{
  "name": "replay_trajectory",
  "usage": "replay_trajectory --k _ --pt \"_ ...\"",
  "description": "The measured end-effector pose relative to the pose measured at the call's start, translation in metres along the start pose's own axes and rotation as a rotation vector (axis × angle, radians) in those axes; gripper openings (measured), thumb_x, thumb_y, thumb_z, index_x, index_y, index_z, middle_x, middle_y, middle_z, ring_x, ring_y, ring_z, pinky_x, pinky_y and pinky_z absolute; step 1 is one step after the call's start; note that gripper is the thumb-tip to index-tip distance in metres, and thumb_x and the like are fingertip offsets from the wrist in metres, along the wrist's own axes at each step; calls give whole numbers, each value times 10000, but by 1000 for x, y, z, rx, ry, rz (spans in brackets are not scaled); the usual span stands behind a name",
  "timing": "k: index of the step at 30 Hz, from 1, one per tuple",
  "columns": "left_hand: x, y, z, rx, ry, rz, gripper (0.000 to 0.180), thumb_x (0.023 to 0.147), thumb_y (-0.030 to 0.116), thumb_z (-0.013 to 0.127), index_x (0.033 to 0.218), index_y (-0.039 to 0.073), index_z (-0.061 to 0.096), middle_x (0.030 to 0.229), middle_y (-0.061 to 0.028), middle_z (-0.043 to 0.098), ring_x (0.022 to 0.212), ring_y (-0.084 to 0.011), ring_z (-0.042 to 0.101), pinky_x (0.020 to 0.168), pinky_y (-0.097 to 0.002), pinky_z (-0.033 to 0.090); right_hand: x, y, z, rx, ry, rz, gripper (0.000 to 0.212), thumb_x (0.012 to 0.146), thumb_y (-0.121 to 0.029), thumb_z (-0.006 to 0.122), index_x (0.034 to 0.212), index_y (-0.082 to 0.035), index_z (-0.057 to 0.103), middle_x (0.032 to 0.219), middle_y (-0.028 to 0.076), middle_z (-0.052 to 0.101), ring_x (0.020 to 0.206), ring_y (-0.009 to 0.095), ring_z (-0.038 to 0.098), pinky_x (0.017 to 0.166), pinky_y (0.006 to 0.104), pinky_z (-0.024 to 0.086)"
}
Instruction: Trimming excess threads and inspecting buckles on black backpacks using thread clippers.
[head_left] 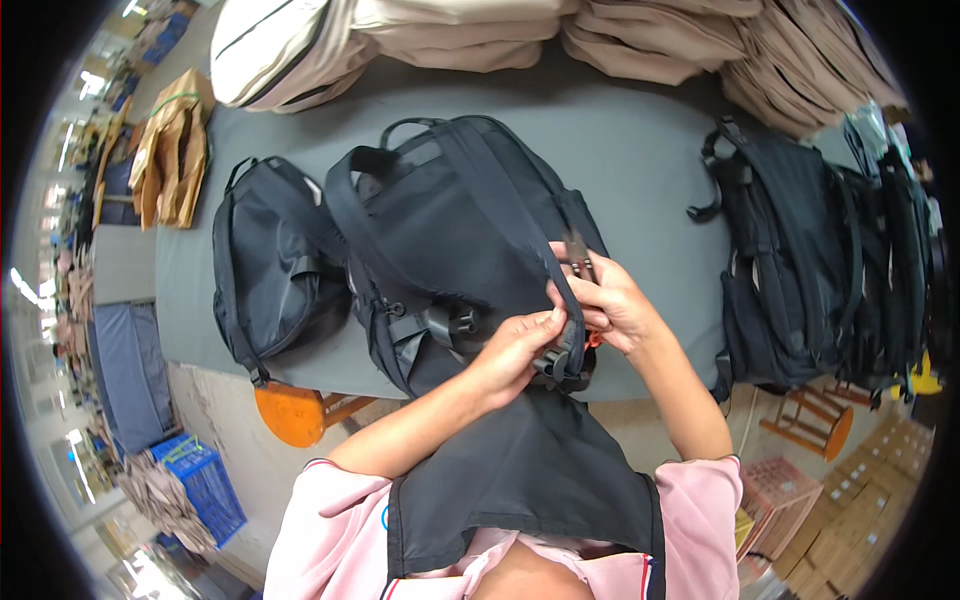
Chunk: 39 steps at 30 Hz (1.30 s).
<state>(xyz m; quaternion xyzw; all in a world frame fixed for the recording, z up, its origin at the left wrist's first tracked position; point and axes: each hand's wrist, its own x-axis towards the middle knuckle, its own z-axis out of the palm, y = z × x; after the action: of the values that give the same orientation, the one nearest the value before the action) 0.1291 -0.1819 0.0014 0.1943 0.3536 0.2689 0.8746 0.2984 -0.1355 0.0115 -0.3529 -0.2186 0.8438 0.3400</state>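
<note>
A black backpack (430, 225) lies on the grey table in front of me, its shoulder straps on top. My left hand (515, 350) is closed, pinching the edge of one strap (572, 318) near the backpack's lower right corner. Beside it my right hand (618, 305) is closed round small dark thread snips (578, 256), whose blades point away from me; its fingertips also touch the strap. A black plastic buckle (550, 365) hangs just below my left fingers. Something small and orange shows under my right hand, too hidden to name.
Left of the backpack lies a smaller black bag (270, 260). More black backpacks (790, 260) are piled at the right, and several beige backpacks (460, 30) line the far edge. Wooden stools (290, 415) stand under the near edge. A blue crate (205, 485) sits on the floor at left.
</note>
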Motion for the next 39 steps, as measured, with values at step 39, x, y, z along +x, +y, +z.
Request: replay_trajectory --k 39 --pt "-3 26 8 300 81 410 332 981 340 484 1120 40 509 1001 -5 504 795 -90 552 725 -239 443 -47 21 10 -1338 578 -1036 253 698 -30 718 939 -53 644 773 61 557 595 200 558 519 313 444"
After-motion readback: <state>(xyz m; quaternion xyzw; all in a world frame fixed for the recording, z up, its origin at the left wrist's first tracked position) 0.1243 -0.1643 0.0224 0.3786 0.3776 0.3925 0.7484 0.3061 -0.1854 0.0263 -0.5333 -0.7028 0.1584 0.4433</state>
